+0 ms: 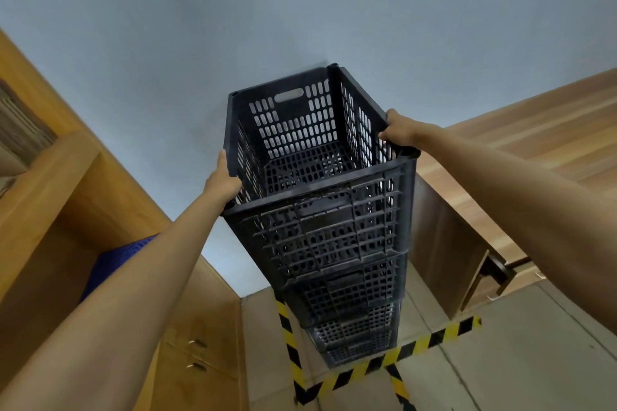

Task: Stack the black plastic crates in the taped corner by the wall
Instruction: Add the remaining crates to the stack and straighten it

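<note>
Both arms reach forward and up, nearly straight, to the top crate (320, 157) — the landmark for what follows. The left hand (223, 178) is closed over the crate's left rim close to the near corner, thumb outside, fingers curled inside; the right hand (399, 132) is clenched on the right rim just behind the near right corner. The crate is empty, upright, and appears seated on the stack (350, 294) of black crates directly below it, though whether it has locked fully home cannot be told. Below the stack, yellow-and-black tape (430, 342) marks the floor on its near and left sides, with the stack's base inside those lines. Left of the crate stands a wooden cabinet (110, 197); beyond it, the grey wall (300, 10). Judgement: the step in hand is setting the uppermost crate. The next move calls for checking that the corners sit square — then letting go evenly, since a stack this tall could tip.
</note>
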Tool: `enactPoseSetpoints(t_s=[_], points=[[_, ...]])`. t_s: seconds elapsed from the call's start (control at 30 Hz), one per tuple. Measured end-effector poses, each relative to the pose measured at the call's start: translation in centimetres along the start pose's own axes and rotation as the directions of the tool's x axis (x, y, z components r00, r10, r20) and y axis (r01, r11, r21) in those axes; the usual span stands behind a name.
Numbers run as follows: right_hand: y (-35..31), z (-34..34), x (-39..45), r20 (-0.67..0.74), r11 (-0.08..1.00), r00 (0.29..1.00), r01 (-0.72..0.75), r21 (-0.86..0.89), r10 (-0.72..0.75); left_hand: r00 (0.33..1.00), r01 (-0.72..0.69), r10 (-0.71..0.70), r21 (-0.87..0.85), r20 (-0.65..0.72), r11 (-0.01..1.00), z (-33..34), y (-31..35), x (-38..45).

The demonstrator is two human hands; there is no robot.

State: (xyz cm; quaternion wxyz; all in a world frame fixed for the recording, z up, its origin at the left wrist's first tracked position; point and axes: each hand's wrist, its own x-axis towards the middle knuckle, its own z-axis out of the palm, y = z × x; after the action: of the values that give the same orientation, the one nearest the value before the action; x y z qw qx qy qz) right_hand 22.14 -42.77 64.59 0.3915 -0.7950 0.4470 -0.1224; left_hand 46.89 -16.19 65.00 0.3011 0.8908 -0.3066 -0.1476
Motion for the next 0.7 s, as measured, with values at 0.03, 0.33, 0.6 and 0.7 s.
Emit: enactPoseSetpoints(t_s=[0.03, 0.33, 0.6, 0.7], points=[[0.0, 0.0, 0.1, -0.007, 1.000, 1.000, 0.007, -0.019, -0.007, 1.000, 0.011, -0.011, -0.008, -0.001, 1.000, 0.1, -0.1, 0.2], [0.3, -0.2, 1.0, 0.038, 0.994, 0.994, 0.100, -0.045, -0.098, 0.993, 0.084, -0.032, 0.514, -0.109, 0.853, 1.2, 1.6, -1.0], [0.9, -0.7, 0.7, 0.095, 0.935, 0.936, 0.345, -0.076, -0.338, 0.937, -0.119, 0.071, 0.120, 0.343, 0.986, 9.1, 17.3, -5.6], [1.7, -2.8, 1.7, 0.201, 0.797, 0.822, 0.567, -0.205, -0.533, 0.900, -0.077, 0.057, 0.029, 0.431, 0.997, 12.1, 22.5, -7.7]])
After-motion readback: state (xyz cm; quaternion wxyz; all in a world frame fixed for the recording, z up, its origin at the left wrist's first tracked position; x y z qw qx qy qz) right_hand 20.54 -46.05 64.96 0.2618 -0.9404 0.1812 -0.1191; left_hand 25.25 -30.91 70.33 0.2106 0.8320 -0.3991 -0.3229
